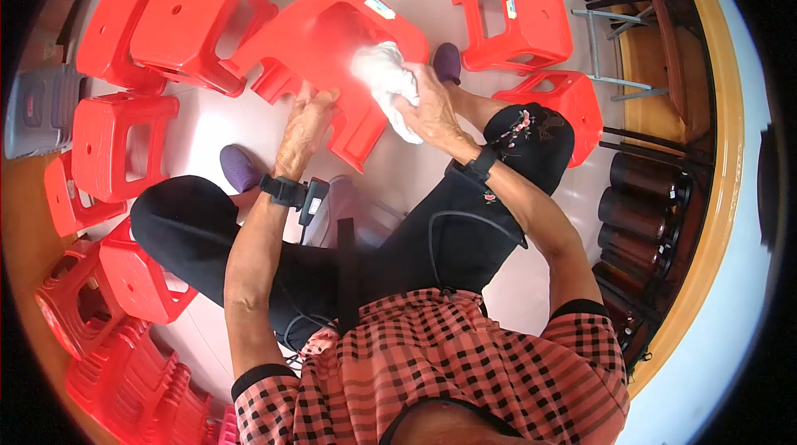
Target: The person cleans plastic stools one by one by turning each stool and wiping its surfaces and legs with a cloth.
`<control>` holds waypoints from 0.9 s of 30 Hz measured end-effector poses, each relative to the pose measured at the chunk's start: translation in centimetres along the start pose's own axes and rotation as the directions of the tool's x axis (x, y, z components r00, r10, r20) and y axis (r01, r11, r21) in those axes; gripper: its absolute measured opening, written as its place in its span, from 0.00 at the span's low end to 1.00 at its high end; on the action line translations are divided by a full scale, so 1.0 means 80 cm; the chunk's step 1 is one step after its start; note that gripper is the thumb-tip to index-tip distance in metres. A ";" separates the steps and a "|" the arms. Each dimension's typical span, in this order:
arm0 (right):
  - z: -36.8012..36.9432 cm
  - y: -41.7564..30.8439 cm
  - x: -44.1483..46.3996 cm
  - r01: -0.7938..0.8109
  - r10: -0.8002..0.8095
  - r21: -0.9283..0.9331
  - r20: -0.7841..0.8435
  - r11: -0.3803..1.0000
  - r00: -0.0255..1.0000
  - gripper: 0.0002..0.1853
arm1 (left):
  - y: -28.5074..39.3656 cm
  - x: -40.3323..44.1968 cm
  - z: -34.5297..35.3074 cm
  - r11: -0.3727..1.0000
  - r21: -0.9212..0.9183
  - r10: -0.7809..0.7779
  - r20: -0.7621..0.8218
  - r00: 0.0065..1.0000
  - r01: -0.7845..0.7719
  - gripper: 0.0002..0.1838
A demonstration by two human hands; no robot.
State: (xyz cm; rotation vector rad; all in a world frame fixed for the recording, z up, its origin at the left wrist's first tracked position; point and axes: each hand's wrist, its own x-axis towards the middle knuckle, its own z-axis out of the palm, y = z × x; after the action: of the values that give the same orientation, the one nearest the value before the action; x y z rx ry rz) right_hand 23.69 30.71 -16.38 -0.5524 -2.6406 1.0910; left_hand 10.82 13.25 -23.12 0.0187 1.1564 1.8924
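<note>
A red plastic stool (332,55) lies tipped in front of me, its legs and hollow side showing, with a white label on its far side. My left hand (307,125) is closed around one of the stool's near legs. In my right hand (427,109) is a bunched white cloth (383,80), which lies against the right part of the stool. The fingers of that hand wrap over the cloth, and part of it hangs below them.
Several red stools (195,26) stand on the left, with stacked stools (137,378) at the lower left. Two more red stools (519,22) are at the right. Dark stacked chairs (639,212) and a grey metal frame (598,46) line the right wall. A grey plastic bin (37,113) stands far left.
</note>
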 end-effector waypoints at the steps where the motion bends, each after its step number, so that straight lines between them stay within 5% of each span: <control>1: 0.003 0.000 -0.004 0.007 -0.008 0.003 0.062 1.000 0.998 0.30 | -0.005 0.002 -0.005 1.000 0.007 -0.006 0.000 1.000 0.006 0.26; 7: 0.046 -0.022 -0.020 0.042 -0.067 0.113 0.231 0.993 0.971 0.32 | -0.029 0.005 -0.029 0.995 0.056 -0.083 -0.007 0.997 0.083 0.27; 11: 0.080 -0.017 0.015 0.173 -0.196 0.128 0.194 0.977 0.961 0.29 | -0.051 0.005 -0.062 0.989 0.115 -0.107 0.142 0.984 0.090 0.27; 14: 0.123 -0.010 0.085 0.243 -0.260 0.120 0.153 0.963 0.953 0.27 | -0.045 -0.006 -0.061 0.940 0.293 -0.194 0.050 0.980 0.171 0.32; 16: 0.150 -0.008 0.148 0.135 -0.178 0.200 0.211 0.970 0.961 0.26 | -0.054 -0.006 -0.074 0.925 0.289 -0.254 -0.011 0.967 0.247 0.39; 22: 0.150 -0.038 0.191 0.056 -0.016 -0.137 0.276 0.989 0.961 0.25 | -0.048 0.001 -0.072 0.927 0.321 -0.236 0.100 0.967 0.193 0.41; 26: 0.157 0.022 0.131 0.311 -0.303 -0.006 0.206 0.950 0.930 0.24 | -0.037 -0.008 -0.054 0.921 0.269 -0.294 0.009 0.956 0.281 0.40; 27: 0.140 0.014 0.106 0.273 -0.264 -0.009 0.218 0.962 0.939 0.24 | -0.039 -0.006 -0.057 0.921 0.260 -0.305 0.017 0.952 0.290 0.38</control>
State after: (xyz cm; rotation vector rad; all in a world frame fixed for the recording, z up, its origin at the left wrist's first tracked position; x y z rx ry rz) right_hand 12.45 28.03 -24.43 -0.0748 -2.8180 1.0678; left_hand 11.28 10.21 -27.76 0.0367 1.2788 1.4594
